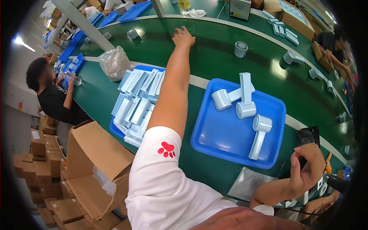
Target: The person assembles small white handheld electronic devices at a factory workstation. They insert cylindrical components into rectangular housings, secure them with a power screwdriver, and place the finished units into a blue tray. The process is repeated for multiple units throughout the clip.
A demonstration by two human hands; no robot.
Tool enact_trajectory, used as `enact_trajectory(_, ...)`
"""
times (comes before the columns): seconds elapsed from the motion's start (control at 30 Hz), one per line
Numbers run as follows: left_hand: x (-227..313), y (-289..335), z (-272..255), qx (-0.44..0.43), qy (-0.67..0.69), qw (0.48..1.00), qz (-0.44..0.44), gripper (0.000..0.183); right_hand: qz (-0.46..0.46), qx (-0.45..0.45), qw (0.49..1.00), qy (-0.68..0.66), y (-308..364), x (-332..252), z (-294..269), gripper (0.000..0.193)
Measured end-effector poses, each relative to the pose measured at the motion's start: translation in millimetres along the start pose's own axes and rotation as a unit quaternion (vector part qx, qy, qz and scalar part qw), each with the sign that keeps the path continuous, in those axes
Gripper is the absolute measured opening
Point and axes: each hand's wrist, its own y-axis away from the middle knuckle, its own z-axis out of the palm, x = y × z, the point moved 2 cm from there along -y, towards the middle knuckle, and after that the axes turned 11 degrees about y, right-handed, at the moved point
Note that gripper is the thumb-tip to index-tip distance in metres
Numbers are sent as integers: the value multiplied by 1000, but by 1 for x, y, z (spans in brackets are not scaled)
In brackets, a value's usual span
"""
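My left arm stretches far forward over the green conveyor belt (pixel 214 50). At its end my left hand (pixel 184 37) is open, fingers apart, with nothing visible in it. At lower right my right hand (pixel 309 163) is bent up with its fingers curled in, and no object shows in it. It is just in front of a black round-grilled part (pixel 308 136) and right of a blue tray (pixel 199 128). Three pale blue handheld fans lie in that tray: a left one (pixel 221 99), a middle one (pixel 245 109) and a right one (pixel 262 123).
Behind my left arm a second blue tray (pixel 115 129) is heaped with pale blue handle pieces (pixel 132 111). A clear bag (pixel 115 63) stands beside it. Round parts (pixel 240 50) sit along the belt. Bubble wrap (pixel 249 183) lies near me; an opened carton (pixel 99 153) is at left. Co-workers (pixel 53 90) sit nearby.
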Motion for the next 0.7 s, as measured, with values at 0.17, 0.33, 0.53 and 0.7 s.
enact_trajectory(0.17,-21,-18,3,55,89,994,20,72,-9,-37,999,-9,-8,-2,9,28)
enact_trajectory(0.33,21,55,-55,211,516,830,19,74,0,-136,990,-36,-19,-21,33,32)
enact_trajectory(0.53,62,245,-197,30,918,377,121,37,-14,-294,954,-62,-8,-33,92,37)
enact_trajectory(0.7,27,315,-259,129,929,267,220,35,-19,-365,931,-11,15,-37,124,39)
